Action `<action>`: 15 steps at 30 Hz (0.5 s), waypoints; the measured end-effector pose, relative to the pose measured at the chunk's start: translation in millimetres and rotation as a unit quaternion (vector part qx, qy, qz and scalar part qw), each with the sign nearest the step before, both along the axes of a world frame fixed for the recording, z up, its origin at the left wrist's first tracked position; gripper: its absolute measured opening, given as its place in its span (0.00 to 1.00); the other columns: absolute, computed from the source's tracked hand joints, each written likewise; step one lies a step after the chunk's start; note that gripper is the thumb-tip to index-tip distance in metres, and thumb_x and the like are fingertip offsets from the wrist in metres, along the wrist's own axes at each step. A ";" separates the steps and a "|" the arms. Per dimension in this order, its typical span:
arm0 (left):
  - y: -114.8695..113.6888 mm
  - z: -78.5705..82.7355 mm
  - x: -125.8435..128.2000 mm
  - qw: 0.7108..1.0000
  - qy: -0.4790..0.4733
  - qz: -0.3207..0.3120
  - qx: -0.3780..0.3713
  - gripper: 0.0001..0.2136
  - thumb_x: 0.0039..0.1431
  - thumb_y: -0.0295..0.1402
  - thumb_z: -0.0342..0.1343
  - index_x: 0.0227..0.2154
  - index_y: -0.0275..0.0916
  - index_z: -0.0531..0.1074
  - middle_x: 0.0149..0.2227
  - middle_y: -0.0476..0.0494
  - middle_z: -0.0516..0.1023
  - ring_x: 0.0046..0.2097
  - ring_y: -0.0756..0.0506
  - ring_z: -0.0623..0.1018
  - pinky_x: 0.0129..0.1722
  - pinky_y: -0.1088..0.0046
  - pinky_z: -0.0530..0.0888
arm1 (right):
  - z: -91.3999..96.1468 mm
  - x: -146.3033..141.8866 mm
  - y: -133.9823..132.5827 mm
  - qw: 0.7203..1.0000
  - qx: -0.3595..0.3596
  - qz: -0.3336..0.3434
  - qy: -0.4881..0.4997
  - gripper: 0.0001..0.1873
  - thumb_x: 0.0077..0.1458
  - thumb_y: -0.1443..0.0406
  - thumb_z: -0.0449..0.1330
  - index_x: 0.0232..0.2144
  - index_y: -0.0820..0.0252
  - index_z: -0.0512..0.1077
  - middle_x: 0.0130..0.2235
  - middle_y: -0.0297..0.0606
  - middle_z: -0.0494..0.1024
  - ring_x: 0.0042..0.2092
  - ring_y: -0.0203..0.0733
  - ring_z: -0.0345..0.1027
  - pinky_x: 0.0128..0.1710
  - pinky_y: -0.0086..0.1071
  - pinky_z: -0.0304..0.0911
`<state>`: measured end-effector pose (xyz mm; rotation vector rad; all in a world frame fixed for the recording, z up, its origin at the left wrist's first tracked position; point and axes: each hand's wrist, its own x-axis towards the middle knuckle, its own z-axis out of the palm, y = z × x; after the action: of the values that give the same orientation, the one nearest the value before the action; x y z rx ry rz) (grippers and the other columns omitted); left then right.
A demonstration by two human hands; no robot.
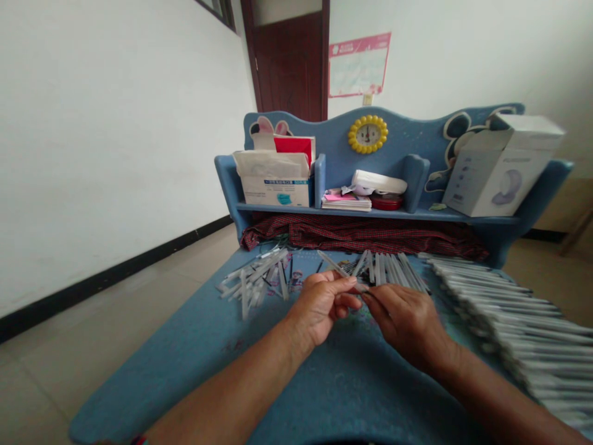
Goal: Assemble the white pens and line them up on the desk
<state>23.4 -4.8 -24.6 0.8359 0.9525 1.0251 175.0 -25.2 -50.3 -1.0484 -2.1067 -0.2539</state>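
My left hand (319, 304) pinches a clear pen barrel (332, 264) between thumb and fingers, tilted with its far end up to the left. Closed at the near end of that barrel is my right hand (410, 318); its fingertips meet there, and any small part in them is hidden. Beyond my left hand lies a loose heap of clear pen tubes (259, 278), mixed with thin dark pieces. More clear barrels (391, 271) lie side by side behind my right hand. To the right, many pens (523, 327) are stacked in a long row.
The blue desk (194, 364) has a raised shelf (398, 214) at its back. On it stand a mask box (275, 191), a stack of papers (346, 203), a red case (386, 203) and a white box (503, 167). A checked cloth (361, 233) lies under the shelf.
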 end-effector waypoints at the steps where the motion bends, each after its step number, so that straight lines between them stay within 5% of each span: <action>1: -0.2 -0.3 -0.1 1.000 -0.001 -0.004 0.004 0.02 0.50 0.25 0.56 0.27 0.33 0.68 0.27 0.44 0.77 0.17 0.56 0.72 0.12 0.85 0.57 | -0.2 -1.4 -0.6 0.997 -0.064 0.002 0.041 0.16 0.59 0.64 0.49 0.22 0.61 0.68 0.20 0.34 0.68 0.22 0.33 0.62 0.25 0.28 0.54; 3: -0.3 -0.8 -0.3 1.000 -0.005 -0.009 0.013 0.02 0.50 0.25 0.56 0.27 0.33 0.68 0.27 0.45 0.77 0.18 0.55 0.72 0.12 0.85 0.57 | 0.1 -3.8 -1.3 0.966 -0.211 0.018 0.148 0.19 0.60 0.59 0.47 0.21 0.60 0.67 0.19 0.33 0.68 0.21 0.32 0.62 0.22 0.26 0.54; 5: -0.2 -1.1 -0.6 1.000 -0.005 -0.009 0.022 0.03 0.50 0.25 0.56 0.28 0.33 0.68 0.27 0.45 0.77 0.18 0.55 0.73 0.12 0.85 0.57 | 0.5 -4.9 -0.8 0.907 -0.340 0.052 0.245 0.23 0.59 0.54 0.45 0.20 0.60 0.66 0.18 0.34 0.69 0.19 0.33 0.62 0.20 0.26 0.55; 7: 0.2 -0.9 -1.0 1.000 -0.002 -0.002 0.027 0.03 0.50 0.26 0.56 0.28 0.33 0.68 0.27 0.45 0.77 0.18 0.55 0.73 0.12 0.85 0.57 | 0.1 -4.3 1.0 0.863 -0.401 0.082 0.296 0.25 0.58 0.51 0.44 0.22 0.61 0.67 0.20 0.35 0.71 0.20 0.34 0.63 0.19 0.26 0.57; 9: 0.6 -0.3 -1.5 1.000 0.002 0.004 0.030 0.03 0.50 0.26 0.56 0.29 0.33 0.68 0.29 0.43 0.78 0.18 0.55 0.73 0.12 0.85 0.56 | -1.4 -2.6 3.0 0.867 -0.390 0.077 0.301 0.21 0.56 0.51 0.48 0.27 0.62 0.68 0.21 0.35 0.71 0.21 0.34 0.64 0.20 0.26 0.57; 12: 0.9 0.3 -1.5 0.999 0.009 0.010 0.032 0.03 0.51 0.26 0.56 0.29 0.33 0.68 0.32 0.39 0.78 0.18 0.55 0.73 0.11 0.85 0.56 | -4.1 -0.9 3.6 0.909 -0.326 0.029 0.260 0.14 0.52 0.55 0.56 0.33 0.61 0.67 0.20 0.31 0.70 0.22 0.34 0.63 0.21 0.26 0.56; 15: 0.2 -0.5 -0.3 0.999 0.013 0.012 0.035 0.04 0.51 0.27 0.56 0.29 0.33 0.67 0.32 0.41 0.78 0.18 0.55 0.73 0.11 0.85 0.55 | -3.8 -1.9 1.1 0.938 -0.275 0.009 0.211 0.09 0.54 0.59 0.54 0.32 0.60 0.68 0.22 0.32 0.71 0.23 0.34 0.64 0.24 0.27 0.56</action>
<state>23.1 -4.6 -25.1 0.8997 0.9558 1.0743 173.2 -24.0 -54.2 -1.2603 -1.8191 0.5618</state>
